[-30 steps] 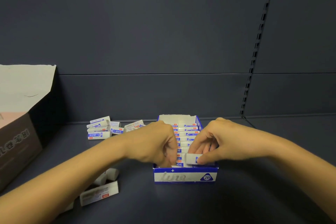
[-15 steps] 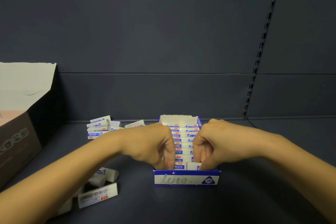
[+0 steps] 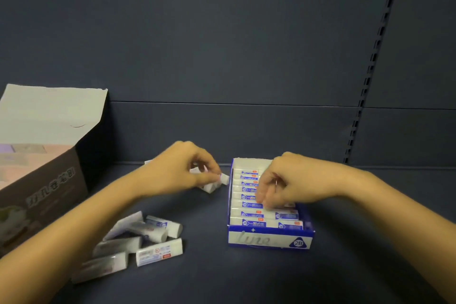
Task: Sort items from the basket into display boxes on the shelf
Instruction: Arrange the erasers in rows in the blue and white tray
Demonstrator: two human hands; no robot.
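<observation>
A blue and white display box (image 3: 270,239) stands on the dark shelf, filled with rows of white erasers (image 3: 249,215) in blue sleeves. My right hand (image 3: 291,182) hovers over the middle of the box, its curled fingertips down on the erasers; I cannot see whether it pinches one. My left hand (image 3: 177,170) is left of the box over a back pile of loose erasers and pinches a white eraser (image 3: 224,177) at its fingertips. That hand is blurred.
Several loose erasers (image 3: 158,252) lie in a heap at the front left, partly under my left forearm. A brown cardboard box (image 3: 47,180) with a raised flap stands at the far left. A slotted upright (image 3: 370,69) runs up the back panel on the right.
My left hand has left the display box and moved left and back to the loose erasers. My right hand let go of the front eraser and shifted back along the rows.
</observation>
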